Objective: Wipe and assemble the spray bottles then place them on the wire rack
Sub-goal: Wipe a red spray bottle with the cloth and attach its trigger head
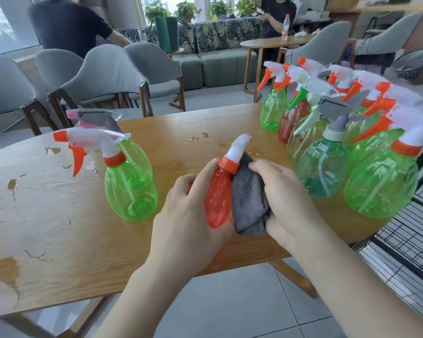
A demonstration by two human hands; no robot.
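Red bottle (pixel 217 201) sits in my left hand (pixel 188 215), head view: fingers and thumb curled round the lower body, bottle tilted with its white-and-orange spray head (pixel 237 148) pointing up and away from me. My right hand (pixel 288 198) grips a grey cloth (pixel 249 206), fingers wrapped over it, cloth pressed against the bottle's right side. Both held just above the wooden table (pixel 59 228), near its front edge. Left of my hands a green bottle (pixel 130 186) stands on the table with its sprayer on, another green one touching behind it. Right side, a tight cluster of assembled bottles (pixel 352 142), green, teal and red. Black wire rack (pixel 405 240) beside the table's right end. Wet patches on the tabletop.
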